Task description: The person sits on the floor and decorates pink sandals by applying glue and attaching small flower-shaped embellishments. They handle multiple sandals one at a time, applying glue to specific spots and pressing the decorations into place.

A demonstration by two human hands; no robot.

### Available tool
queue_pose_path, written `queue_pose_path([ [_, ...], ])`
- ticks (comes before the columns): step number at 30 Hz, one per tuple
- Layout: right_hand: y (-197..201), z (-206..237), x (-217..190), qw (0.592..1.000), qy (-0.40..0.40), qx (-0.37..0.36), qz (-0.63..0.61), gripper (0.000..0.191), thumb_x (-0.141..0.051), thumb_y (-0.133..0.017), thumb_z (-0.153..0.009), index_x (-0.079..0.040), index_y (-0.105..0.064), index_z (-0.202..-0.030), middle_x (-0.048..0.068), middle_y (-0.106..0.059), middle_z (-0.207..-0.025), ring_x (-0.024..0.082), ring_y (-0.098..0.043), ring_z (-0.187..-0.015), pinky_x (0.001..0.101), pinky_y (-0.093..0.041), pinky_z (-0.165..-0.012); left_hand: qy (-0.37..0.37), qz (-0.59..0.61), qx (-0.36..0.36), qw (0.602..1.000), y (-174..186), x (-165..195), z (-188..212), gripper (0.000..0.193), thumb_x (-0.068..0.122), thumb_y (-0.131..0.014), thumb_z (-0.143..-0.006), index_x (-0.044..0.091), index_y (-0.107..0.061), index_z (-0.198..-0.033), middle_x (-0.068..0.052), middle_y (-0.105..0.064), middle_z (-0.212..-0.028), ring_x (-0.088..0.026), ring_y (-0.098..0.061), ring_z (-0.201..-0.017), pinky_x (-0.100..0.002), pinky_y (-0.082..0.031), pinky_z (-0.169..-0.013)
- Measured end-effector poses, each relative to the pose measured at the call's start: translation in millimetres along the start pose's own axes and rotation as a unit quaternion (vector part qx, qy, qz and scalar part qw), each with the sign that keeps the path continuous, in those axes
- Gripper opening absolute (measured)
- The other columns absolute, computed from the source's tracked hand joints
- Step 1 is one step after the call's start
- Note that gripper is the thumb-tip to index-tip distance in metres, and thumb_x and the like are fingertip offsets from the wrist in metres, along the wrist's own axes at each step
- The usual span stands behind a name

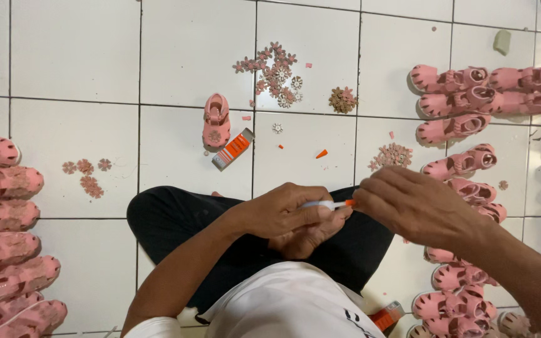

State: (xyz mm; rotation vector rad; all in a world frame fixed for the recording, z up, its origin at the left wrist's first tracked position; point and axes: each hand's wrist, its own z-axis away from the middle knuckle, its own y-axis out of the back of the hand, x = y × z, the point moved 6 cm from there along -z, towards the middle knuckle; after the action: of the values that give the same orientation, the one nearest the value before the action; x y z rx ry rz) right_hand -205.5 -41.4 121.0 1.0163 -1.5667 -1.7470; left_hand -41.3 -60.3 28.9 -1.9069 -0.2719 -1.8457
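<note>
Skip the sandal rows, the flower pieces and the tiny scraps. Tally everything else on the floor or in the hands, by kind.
Lone pink sandal: 1
Orange-and-white boxes: 2
White tube, pinched by left hand and right hand: 1
Loose orange cap: 1
Pale green lump: 1
Total: 6
</note>
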Motion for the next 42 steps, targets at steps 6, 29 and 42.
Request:
queue_pose_path([
  [6, -52, 11, 18, 0.941, -0.222, -0.218, -0.13, 0.027, -0.036, -0.063, -0.104, -0.013, -0.065, -0.091, 0.003, -0.067, -0.086, 0.019, -0.068, -0.087, 0.035, -0.057, -0.084, -0.024, -0.112, 0.041, 0.993, -1, 11, 3, 0.035, 0.034, -0.054, -0.107, 0.002, -0.066, -0.111, -0.013, -0.071, -0.083, -0.02, -0.071, -0.074, -0.031, -0.054, -0.069],
  [29, -37, -23, 42, 0.99, -0.114, 0.015, -0.084, 0.014, -0.016, -0.072, -0.089, -0.005, -0.071, -0.098, 0.007, -0.069, -0.088, 0.026, -0.067, -0.083, 0.0411, -0.055, -0.07, -0.043, -0.317, 0.17, 0.932, 32, -39, -11, 0.036, 0.032, -0.064, -0.101, 0.01, -0.064, -0.129, -0.016, -0.075, -0.105, -0.033, -0.071, -0.091, -0.044, -0.055, -0.077],
  [42, -56, -34, 75, 0.945, -0.254, 0.019, -0.206, 0.015, -0.019, -0.071, -0.09, -0.005, -0.072, -0.095, 0.007, -0.07, -0.083, 0.024, -0.069, -0.071, 0.0367, -0.055, -0.062, -0.127, -0.386, 0.26, 0.876, 40, -46, -30, 0.029, 0.032, -0.063, -0.105, 0.008, -0.065, -0.121, -0.009, -0.072, -0.1, -0.028, -0.069, -0.091, -0.042, -0.055, -0.076],
])
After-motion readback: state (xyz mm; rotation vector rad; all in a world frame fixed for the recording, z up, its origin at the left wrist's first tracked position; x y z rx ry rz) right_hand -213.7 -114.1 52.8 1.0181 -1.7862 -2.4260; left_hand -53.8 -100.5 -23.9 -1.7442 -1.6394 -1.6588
